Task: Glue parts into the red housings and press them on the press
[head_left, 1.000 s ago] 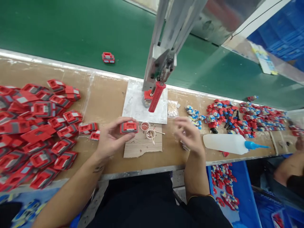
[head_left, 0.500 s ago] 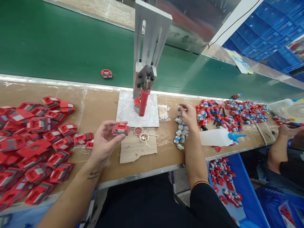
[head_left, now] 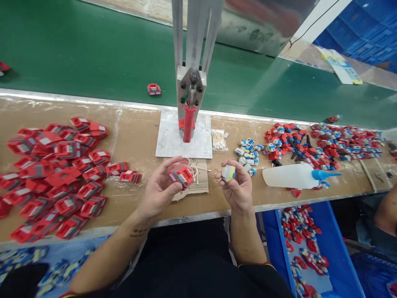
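My left hand (head_left: 161,186) is closed on a red and grey plastic toy part (head_left: 181,174), held above the bench with its recessed side showing. To its right, my right hand (head_left: 238,188) grips a small grey, white and yellow plastic piece (head_left: 228,173) between thumb and fingers. The two pieces are apart. Beneath the left hand's part lies a torn cardboard sheet (head_left: 203,182) with small dishes and cotton swabs, partly hidden. A cluster of similar small grey, blue and yellow pieces (head_left: 248,154) lies beyond my right hand.
A press with a red handle (head_left: 187,126) stands on a pale plate (head_left: 163,142). Red parts (head_left: 65,174) are heaped left. A squeeze bottle (head_left: 290,175) lies right, near piled red-blue pieces (head_left: 344,138). Behind runs a green belt (head_left: 102,62); a blue bin (head_left: 333,248) sits below right.
My right hand has come back from the small-piece cluster, now holding one piece near the left hand. My left hand has moved right with the red part, and the view has shifted.
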Motion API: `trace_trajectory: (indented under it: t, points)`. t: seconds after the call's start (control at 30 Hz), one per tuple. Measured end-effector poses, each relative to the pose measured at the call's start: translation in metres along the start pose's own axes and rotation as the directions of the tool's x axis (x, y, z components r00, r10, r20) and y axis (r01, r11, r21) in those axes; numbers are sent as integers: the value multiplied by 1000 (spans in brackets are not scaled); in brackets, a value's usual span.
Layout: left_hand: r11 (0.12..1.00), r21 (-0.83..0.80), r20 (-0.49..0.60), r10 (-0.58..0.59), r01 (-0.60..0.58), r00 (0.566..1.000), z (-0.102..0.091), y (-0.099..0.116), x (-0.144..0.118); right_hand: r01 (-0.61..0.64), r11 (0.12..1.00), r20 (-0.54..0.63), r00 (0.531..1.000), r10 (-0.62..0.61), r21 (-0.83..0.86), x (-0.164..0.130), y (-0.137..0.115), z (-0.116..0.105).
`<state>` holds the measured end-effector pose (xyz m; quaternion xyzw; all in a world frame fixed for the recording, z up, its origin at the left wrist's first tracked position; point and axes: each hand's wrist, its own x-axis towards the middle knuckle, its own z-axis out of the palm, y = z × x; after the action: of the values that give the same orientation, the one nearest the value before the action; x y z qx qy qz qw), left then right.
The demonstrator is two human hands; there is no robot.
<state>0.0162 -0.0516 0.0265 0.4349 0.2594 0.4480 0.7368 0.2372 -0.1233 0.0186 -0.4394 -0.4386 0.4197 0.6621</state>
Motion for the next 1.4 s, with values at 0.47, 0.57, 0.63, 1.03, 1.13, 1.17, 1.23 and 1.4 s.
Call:
trace_trajectory:
  t: [0.47,0.57,0.63,1.03,1.13,1.17,1.23,1.4]
  points:
    - [988,-101,61,-113,119,992,11,-16,-15,480,666,419,868,-267,-571,5,-33,36]
    - [993,-66,65,-98,102,993,10,-17,-16,517,610,467,846,-257,-601,10,-37,39]
    - [998,-26,70,-58,60,996,8,-17,-17,528,594,476,840,-260,-607,11,-37,41]
    - [917,399,-9,4,0,1000,13,7,-29,586,513,407,808,-426,-627,-4,-16,57]
    - [946,321,21,-40,31,999,10,5,-23,635,497,430,770,-472,-591,-7,-10,58]
    - [955,295,20,-54,45,998,6,5,-21,637,519,448,771,-453,-570,-4,-9,56]
    - [972,226,-13,-62,63,998,-5,5,-19,597,617,463,797,-387,-513,11,-9,47]
    - [1000,14,-248,2,2,969,-37,10,-19,379,809,483,865,-136,-449,87,-11,30]
